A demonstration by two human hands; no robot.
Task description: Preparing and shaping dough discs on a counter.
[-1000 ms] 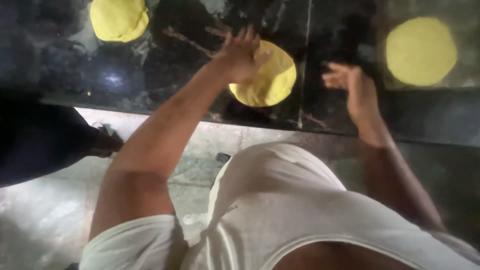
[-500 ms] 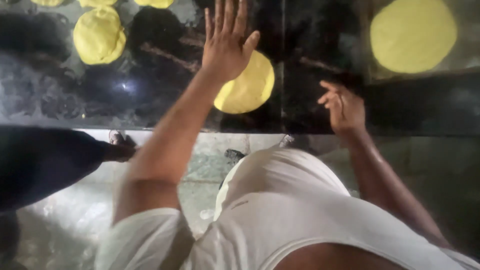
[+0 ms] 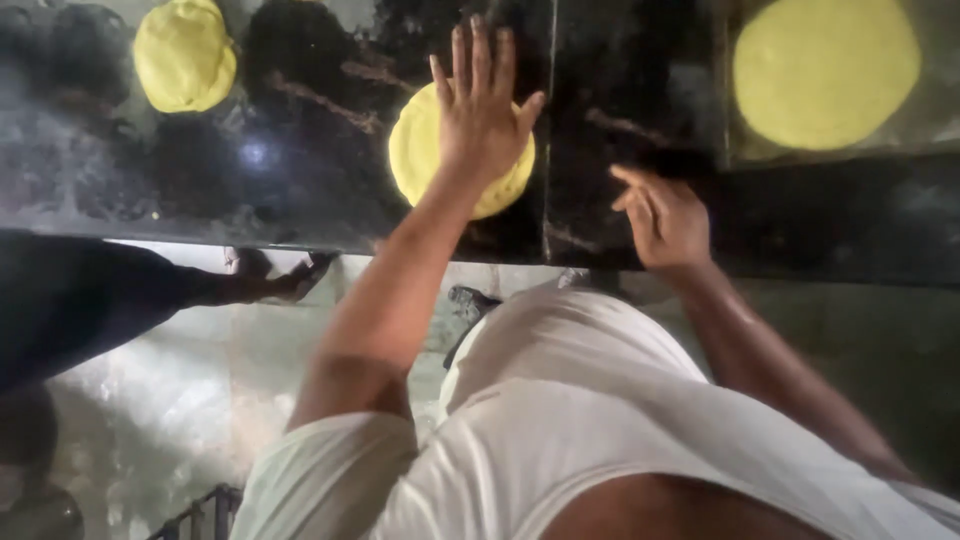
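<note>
Head view: my left hand (image 3: 482, 115) flat, grip open, pressing round yellow dough disc (image 3: 425, 150) on black stone bench (image 3: 300, 170); disc half flattened. Right hand (image 3: 665, 218) loosely curled, empty. Wide flat yellow disc (image 3: 825, 70) finished; thick yellow dough lump (image 3: 185, 55) left.

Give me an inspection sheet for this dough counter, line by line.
Surface: dark glossy stone counter, seam right of the pressed dough.
Job's things: yellow dough disc under the left hand, palm flat, fingers spread.
Clutter: thicker yellow dough round at far left; wide flattened dough disc at far right.
Grippers: right hand empty, fingers loosely curled, at the counter's near edge; contact unclear.
Cables: nothing seen.
Surroundings: pale floor; another person's foot in a sandal at left.
</note>
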